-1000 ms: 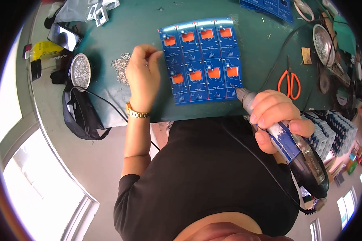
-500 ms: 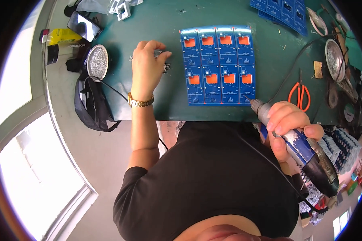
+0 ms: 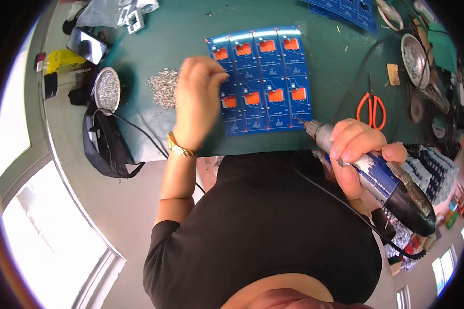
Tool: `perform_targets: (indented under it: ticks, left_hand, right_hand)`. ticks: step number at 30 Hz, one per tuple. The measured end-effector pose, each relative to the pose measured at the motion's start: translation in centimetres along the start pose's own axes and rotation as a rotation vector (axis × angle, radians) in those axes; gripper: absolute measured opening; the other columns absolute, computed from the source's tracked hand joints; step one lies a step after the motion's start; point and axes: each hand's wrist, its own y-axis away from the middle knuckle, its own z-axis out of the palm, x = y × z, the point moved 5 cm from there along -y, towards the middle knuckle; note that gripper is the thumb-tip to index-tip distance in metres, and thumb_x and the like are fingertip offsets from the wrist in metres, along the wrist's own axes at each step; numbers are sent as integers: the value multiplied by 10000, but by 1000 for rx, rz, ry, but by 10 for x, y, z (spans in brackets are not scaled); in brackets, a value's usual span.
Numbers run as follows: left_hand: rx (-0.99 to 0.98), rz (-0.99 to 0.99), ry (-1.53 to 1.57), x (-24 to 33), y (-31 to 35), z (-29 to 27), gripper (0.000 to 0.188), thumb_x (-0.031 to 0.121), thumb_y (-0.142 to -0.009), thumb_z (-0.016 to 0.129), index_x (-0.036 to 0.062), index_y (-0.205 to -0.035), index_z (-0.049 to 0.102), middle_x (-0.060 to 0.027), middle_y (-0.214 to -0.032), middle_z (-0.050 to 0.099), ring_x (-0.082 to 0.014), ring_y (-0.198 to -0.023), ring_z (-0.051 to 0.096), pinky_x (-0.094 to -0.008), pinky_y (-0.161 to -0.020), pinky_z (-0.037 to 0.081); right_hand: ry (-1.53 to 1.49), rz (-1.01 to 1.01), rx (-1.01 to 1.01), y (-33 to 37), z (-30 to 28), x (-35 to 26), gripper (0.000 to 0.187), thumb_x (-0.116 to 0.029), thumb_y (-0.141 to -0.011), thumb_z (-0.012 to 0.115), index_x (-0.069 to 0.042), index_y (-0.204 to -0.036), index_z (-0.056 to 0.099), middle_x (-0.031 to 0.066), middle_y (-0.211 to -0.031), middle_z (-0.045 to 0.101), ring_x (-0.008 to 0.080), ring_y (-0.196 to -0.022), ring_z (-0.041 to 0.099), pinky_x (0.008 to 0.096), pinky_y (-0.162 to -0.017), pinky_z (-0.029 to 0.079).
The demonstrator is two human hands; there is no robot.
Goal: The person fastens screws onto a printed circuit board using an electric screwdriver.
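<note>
My left hand [image 3: 197,98], a gold watch on its wrist, is over the left edge of a blue circuit board panel [image 3: 265,67] with orange rectangles. Its thumb and fingertips are pinched together; anything between them is too small to make out. Beside that hand, on the left, lies a loose pile of small metal screws [image 3: 162,88]. My right hand [image 3: 358,144] is wrapped round a blue and black electric screwdriver [image 3: 379,177]. The tool's tip points up and left at the panel's lower right corner; whether it touches cannot be told.
A round dish of small metal parts [image 3: 107,90] stands at the left, with a phone [image 3: 89,45] above it. Orange-handled pliers [image 3: 371,109] lie right of the panel. More blue panels [image 3: 345,13] are at the back right, near another dish [image 3: 414,59]. A cord trails from the screwdriver.
My left hand has moved right from the screw pile to the panel's left edge, uncovering the pile. The whole view has shifted slightly. My right hand keeps its grip on the screwdriver.
</note>
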Motion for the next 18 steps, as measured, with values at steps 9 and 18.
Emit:
perform_targets:
  ticks: [9,18]
  left_hand:
    - [-254,371,-38,56,24,64,185,70,-698,723,97,-844,613,-17,-963,579,-232,-911,526,-364,-828,379]
    - [-212,425,-115,62,29,71,182,89,-712,706,94,-855,593,-23,-954,568,-240,-931,526,-394,-862,370]
  right_hand:
    - [4,-13,3,3,-3,-2,651,43,-782,652,-126,-1299,295,140,-912,588,257,-698,614,424,-652,506]
    - [-11,-56,8,3,-1,-1,654,73,-753,660,-102,-1277,309,148,-901,587,259,-687,613,414,-631,514]
